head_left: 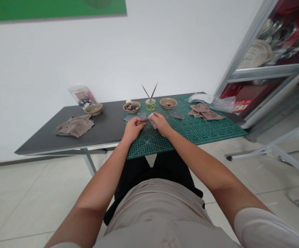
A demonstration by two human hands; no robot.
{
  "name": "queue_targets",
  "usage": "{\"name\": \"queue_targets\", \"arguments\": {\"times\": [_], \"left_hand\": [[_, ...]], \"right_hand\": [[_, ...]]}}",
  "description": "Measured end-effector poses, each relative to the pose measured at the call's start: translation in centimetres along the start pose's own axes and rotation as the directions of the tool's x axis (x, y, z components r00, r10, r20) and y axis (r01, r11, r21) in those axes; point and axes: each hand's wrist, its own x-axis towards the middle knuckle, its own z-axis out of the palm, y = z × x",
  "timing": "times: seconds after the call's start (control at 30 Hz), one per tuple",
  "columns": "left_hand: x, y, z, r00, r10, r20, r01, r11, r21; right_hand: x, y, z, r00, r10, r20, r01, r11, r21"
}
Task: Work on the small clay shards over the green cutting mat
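Note:
Over the green cutting mat (148,141) my two hands meet. My left hand (134,129) is closed, pinching a small, thin brown piece (145,119) whose exact kind is too small to make out. My right hand (162,124) is closed on a folded pale grey sheet (153,123), which is against or very close to the brown piece. Just beyond the hands stand a tan bowl of dark lumps (131,107), a glass jar (150,104) with yellowish liquid and two thin brushes or sticks, and another tan bowl (168,103) with a few small dark bits.
Grey sheets (141,115) lie past my left hand, a dark grey piece (177,115) past my right. Brown cloths (76,126) (203,112) lie at both sides. A third bowl (94,109), clear container (81,96) and plastic bag (214,100) are there. A wall backs the table.

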Motion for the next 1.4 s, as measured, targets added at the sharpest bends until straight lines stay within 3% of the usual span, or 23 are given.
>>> {"name": "queue_targets", "arguments": {"times": [0.1, 0.23, 0.3, 0.4, 0.6, 0.8, 0.93, 1.2, 1.4], "left_hand": [[0.1, 0.0, 0.0, 1.0, 0.007, 0.012, -0.007, 1.0, -0.014], [0.0, 0.0, 0.1, 0.999, 0.044, 0.027, -0.044, 0.999, -0.011], [-0.1, 0.0, 0.1, 0.998, 0.053, 0.035, -0.053, 0.999, -0.006], [-0.1, 0.0, 0.1, 0.998, 0.056, 0.031, -0.055, 0.998, -0.012], [-0.5, 0.6, 0.1, 0.996, 0.084, 0.001, -0.084, 0.996, 0.033], [-0.8, 0.4, -0.1, 0.995, 0.091, -0.036, -0.089, 0.995, 0.048], [-0.9, -0.1, -0.2, 0.994, 0.099, -0.052, -0.095, 0.993, 0.066], [-1.2, 0.5, 0.0, 0.986, 0.159, -0.058, -0.136, 0.948, 0.287], [-1.5, 0.8, 0.1, 0.983, 0.172, -0.063, -0.145, 0.941, 0.304]], "right_hand": [[-0.2, 0.2, 0.0, 0.999, -0.03, -0.04, 0.03, 1.0, 0.0], [-0.6, 0.0, 0.1, 0.964, -0.229, -0.133, 0.201, 0.959, -0.198], [-0.8, -0.1, 0.2, 0.977, -0.188, -0.099, 0.173, 0.974, -0.145], [-0.9, 0.0, 0.4, 0.998, -0.047, -0.032, 0.05, 0.996, 0.075], [-0.9, 0.2, 0.3, 0.999, -0.008, -0.033, 0.018, 0.952, 0.305], [-1.2, -0.4, 0.1, 0.996, 0.033, 0.079, -0.055, 0.955, 0.292], [-1.2, -0.6, 0.1, 0.995, 0.049, 0.086, -0.071, 0.958, 0.28], [-0.8, 0.7, 0.2, 0.996, 0.032, 0.081, -0.049, 0.974, 0.219], [-1.1, 0.1, 0.0, 0.992, 0.08, 0.094, -0.102, 0.959, 0.265]]}}
